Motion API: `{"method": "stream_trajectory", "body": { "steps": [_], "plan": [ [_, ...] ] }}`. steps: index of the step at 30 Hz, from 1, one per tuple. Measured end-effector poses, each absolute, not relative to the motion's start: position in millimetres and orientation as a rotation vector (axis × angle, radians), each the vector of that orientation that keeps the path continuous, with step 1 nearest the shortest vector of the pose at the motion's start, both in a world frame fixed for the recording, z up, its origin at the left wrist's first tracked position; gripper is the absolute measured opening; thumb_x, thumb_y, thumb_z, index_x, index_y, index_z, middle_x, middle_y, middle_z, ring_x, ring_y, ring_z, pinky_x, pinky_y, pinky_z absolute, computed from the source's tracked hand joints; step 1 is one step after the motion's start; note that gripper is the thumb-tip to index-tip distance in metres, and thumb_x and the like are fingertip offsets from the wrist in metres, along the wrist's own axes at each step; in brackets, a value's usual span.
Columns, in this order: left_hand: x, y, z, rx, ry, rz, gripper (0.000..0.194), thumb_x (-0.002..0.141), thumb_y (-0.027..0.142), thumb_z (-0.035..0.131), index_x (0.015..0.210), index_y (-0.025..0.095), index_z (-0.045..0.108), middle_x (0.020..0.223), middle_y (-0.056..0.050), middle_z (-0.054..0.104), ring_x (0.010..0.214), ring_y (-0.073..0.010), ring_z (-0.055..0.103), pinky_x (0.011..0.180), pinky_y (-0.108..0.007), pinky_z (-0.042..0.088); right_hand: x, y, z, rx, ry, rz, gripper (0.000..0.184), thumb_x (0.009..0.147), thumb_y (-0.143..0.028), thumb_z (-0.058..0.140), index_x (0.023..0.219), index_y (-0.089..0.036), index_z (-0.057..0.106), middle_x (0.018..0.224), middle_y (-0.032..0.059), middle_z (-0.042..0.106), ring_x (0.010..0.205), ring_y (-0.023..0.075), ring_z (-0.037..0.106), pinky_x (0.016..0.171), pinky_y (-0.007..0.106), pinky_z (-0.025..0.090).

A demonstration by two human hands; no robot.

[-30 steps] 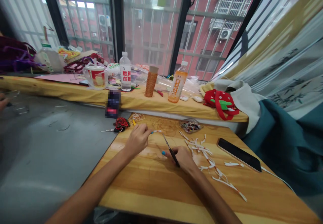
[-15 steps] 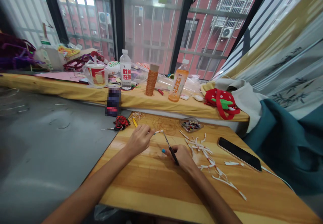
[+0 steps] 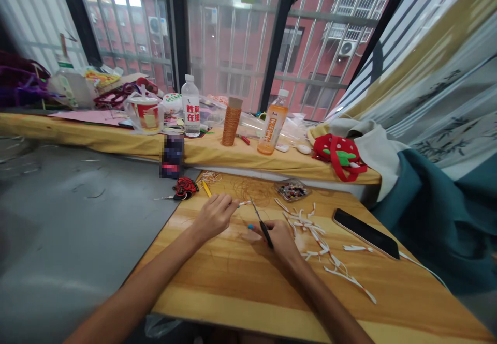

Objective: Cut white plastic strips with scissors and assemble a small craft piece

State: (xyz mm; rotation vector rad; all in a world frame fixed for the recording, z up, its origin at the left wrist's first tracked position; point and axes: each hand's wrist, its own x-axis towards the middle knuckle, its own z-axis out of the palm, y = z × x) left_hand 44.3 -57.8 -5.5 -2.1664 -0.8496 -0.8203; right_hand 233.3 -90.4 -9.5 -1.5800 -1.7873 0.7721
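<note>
Over the wooden table, my left hand (image 3: 216, 214) is closed on a short white strip (image 3: 244, 203) whose end sticks out to the right of the fingers. My right hand (image 3: 280, 239) grips a pair of black-handled scissors (image 3: 264, 230), with the blades pointing up and away beside the strip's free end. Whether the blades touch the strip I cannot tell. Several white strips with orange bands (image 3: 320, 238) lie loose to the right of my right hand. Beyond my left hand is a yellow tool (image 3: 207, 188), partly hidden by that hand.
A clear dish of beads (image 3: 292, 190) and a tangle of thin orange thread (image 3: 252, 191) lie at the table's back. A phone (image 3: 365, 233) with a cable is at right, keys (image 3: 182, 191) at left. The sill holds a thread spool (image 3: 232, 121), an orange drink bottle (image 3: 273, 124) and a water bottle (image 3: 191, 107).
The whole view has shifted slightly. The scissor blades have come a little away from the strip's end, and both hands keep their hold.
</note>
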Motion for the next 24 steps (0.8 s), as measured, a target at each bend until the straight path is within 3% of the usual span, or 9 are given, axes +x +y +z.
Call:
{"method": "stream_trajectory", "body": {
  "steps": [4,8,11,16,18,21,24],
  "plan": [
    [44.3,-56.2,-4.2,-2.13,-0.964,-0.855,0.023,0.081,0.009,0.035,0.085,0.013,0.057,0.068,-0.005,0.048,0.066,-0.0173,0.041,0.06,-0.029,0.03,238.8,-87.9,-0.3,-1.632,-1.745,0.481,0.039,0.069,-0.05,0.048,0.047,-0.017,0.05,0.044,-0.0024,0.043,0.044,0.0112,0.042,0.043,0.021,0.029],
    [45.3,-54.0,-3.6,-2.125,-1.159,-1.005,0.021,0.083,0.016,0.039,0.092,0.015,0.058,0.073,-0.005,0.049,0.069,-0.0173,0.042,0.065,-0.029,0.032,253.4,-79.4,-2.5,-1.556,-1.893,0.174,0.032,0.063,-0.037,0.059,0.085,-0.013,0.056,0.081,0.01,0.057,0.076,0.0219,0.052,0.065,0.031,0.041],
    [46.5,-52.1,-3.6,-2.193,-1.236,-1.19,0.022,0.084,0.02,0.039,0.093,0.015,0.059,0.074,-0.005,0.048,0.072,-0.017,0.043,0.065,-0.029,0.033,263.0,-77.9,-8.9,-1.373,-2.156,0.333,0.054,0.059,-0.02,0.059,0.11,-0.009,0.046,0.11,0.0169,0.048,0.103,0.0254,0.043,0.087,0.038,0.036],
    [50.3,-53.1,-1.1,-2.455,-1.318,-1.574,0.022,0.082,0.02,0.042,0.091,0.016,0.061,0.073,-0.004,0.049,0.073,-0.0154,0.045,0.066,-0.027,0.036,268.4,-86.3,-0.2,-1.215,-2.344,0.775,0.072,0.062,-0.015,0.057,0.128,-0.016,0.029,0.134,0.0116,0.028,0.124,0.0215,0.024,0.101,0.037,0.023],
    [52.7,-55.7,0.7,-2.571,-1.371,-1.704,0.021,0.081,0.02,0.044,0.09,0.016,0.063,0.072,-0.003,0.05,0.071,-0.0142,0.047,0.063,-0.024,0.037,266.2,-87.6,7.0,-1.17,-2.27,0.774,0.057,0.067,-0.021,0.057,0.122,-0.02,0.04,0.133,0.0091,0.031,0.123,0.0217,0.026,0.1,0.038,0.024],
    [57.5,-61.5,2.2,-2.689,-1.478,-1.827,0.021,0.08,0.023,0.047,0.087,0.016,0.065,0.067,-0.001,0.05,0.065,-0.0128,0.048,0.058,-0.022,0.036,258.3,-86.2,11.2,-1.177,-1.962,0.635,0.026,0.076,-0.029,0.05,0.099,-0.021,0.059,0.112,0.0095,0.053,0.105,0.022,0.048,0.091,0.04,0.036],
    [63.8,-68.7,1.7,-2.792,-1.501,-1.87,0.022,0.08,0.025,0.048,0.09,0.017,0.065,0.07,-0.002,0.052,0.068,-0.0129,0.05,0.06,-0.022,0.037,248.4,-86.3,8.4,-1.129,-1.714,0.779,0.023,0.076,-0.032,0.05,0.091,-0.02,0.062,0.094,0.0076,0.063,0.083,0.0194,0.06,0.073,0.034,0.048]
  ]
}}
